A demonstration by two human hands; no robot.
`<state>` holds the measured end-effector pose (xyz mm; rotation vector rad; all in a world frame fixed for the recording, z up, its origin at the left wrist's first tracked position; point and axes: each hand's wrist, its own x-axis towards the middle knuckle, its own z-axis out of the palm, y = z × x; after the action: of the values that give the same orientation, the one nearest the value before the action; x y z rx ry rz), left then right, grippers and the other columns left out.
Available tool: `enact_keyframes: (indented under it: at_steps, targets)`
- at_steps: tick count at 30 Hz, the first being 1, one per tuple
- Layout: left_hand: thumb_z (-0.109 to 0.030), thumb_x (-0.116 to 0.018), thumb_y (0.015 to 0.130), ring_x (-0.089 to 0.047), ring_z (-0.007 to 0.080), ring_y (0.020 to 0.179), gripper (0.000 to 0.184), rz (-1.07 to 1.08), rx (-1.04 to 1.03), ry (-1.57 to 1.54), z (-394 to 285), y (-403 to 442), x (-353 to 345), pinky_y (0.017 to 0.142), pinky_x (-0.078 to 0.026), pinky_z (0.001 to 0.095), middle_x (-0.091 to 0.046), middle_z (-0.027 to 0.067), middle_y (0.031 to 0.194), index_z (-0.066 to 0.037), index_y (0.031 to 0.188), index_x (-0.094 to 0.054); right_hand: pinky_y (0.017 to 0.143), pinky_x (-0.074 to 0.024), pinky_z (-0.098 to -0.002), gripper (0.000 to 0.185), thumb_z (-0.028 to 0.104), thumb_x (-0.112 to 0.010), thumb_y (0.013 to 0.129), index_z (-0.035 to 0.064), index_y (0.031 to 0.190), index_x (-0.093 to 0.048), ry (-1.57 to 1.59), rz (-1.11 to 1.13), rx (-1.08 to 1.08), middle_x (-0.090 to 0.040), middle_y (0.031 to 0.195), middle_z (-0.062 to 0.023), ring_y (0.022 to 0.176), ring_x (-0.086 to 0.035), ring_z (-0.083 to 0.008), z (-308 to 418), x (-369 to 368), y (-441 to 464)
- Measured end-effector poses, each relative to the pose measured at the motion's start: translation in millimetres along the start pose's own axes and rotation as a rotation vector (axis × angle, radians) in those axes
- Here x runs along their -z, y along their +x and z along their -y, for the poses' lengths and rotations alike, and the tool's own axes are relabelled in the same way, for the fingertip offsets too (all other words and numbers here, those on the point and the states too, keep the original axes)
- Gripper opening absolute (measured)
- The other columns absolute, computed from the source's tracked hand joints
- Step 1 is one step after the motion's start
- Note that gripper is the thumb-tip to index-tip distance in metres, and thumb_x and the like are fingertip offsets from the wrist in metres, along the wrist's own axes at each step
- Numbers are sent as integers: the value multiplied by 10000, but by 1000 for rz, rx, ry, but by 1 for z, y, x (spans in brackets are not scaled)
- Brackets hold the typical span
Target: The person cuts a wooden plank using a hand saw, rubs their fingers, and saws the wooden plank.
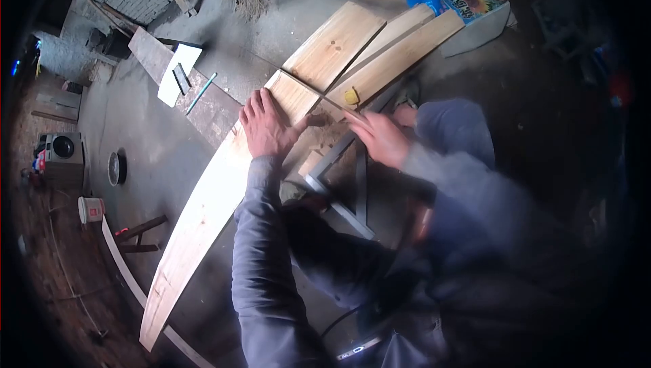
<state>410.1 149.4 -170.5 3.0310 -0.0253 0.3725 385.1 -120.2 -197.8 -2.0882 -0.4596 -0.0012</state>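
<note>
On the pale board (210,195), the left hand (266,127).

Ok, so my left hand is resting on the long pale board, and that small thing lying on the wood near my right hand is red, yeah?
Not quite: the small thing near your right hand is yellow, not red, as the head view shows. Your left hand is indeed on the long pale board.

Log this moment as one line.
left hand: flat on long board | right hand: gripping saw | saw: across board | yellow item: nearby
</note>
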Motion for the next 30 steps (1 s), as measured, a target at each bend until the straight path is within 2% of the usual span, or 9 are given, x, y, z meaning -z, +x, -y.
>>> enact_keyframes:
  at_steps: [4,8,12,15,18,22,24,28,30]
  targets:
    - [-741,-714,760,-382,410,1418,1140,-29,-16,4,2,-1,-3,1208,-259,509,-429,257,1499,67,1490,-377,645,-501,-479,186,132,-677,973,11,941,-540,-125,121,-137,-644,831,-270,856,-655,-483,31,78,-106]
    - [-731,-722,759,-403,421,1380,1126,-49,-31,22,3,1,-6,1186,-277,518,-442,258,1480,64,1481,-382,702,-535,-434,144,88,-647,983,-18,1036,-564,-204,206,-199,-719,1154,-208,913,-678,-453,50,109,-136]
    - [-735,-725,753,-400,419,1391,1129,-42,-26,-2,3,1,-3,1192,-272,519,-439,258,1482,59,1480,-385,690,-518,-424,188,134,-653,996,-31,1011,-564,111,0,50,-696,1012,-278,867,-686,-442,3,31,-56]
    - [-744,-723,746,-394,412,1401,1134,-66,-28,9,5,-1,-9,1195,-269,517,-432,251,1486,58,1476,-391,626,-495,-478,293,254,-674,997,-15,906,-602,-18,-19,-60,-633,800,-289,778,-656,-482,3,-29,36]
    - [-740,-722,749,-384,410,1412,1130,-32,-18,-13,1,-1,-2,1200,-265,516,-432,249,1487,58,1477,-392,613,-487,-492,304,256,-689,986,-19,887,-605,49,-17,-2,-629,773,-283,755,-648,-486,-3,-24,38]
    - [-735,-711,766,-383,409,1412,1116,-36,-18,-5,3,-1,-5,1204,-263,509,-431,249,1489,58,1481,-388,645,-488,-491,207,180,-642,1005,-20,1007,-589,-51,46,52,-661,902,-255,804,-632,-494,12,37,-49]
    - [-715,-731,752,-372,407,1423,1126,-20,-2,-28,2,-1,-4,1211,-249,513,-423,251,1498,59,1488,-376,689,-524,-454,144,108,-645,988,-6,1016,-561,-90,142,-105,-704,1158,-218,915,-652,-473,31,77,-99]
    - [-698,-754,731,-364,410,1429,1144,8,9,-50,1,1,-4,1214,-237,521,-416,256,1500,67,1489,-368,717,-546,-428,164,78,-663,971,-15,1061,-561,-129,177,-188,-713,1180,-208,958,-675,-448,35,106,-146]
    - [-704,-737,750,-392,402,1398,1107,-32,-9,-6,4,1,-7,1196,-272,509,-434,244,1476,57,1476,-392,729,-544,-426,171,80,-663,973,-19,1072,-565,-131,119,-45,-715,1138,-218,981,-676,-447,25,84,-126]
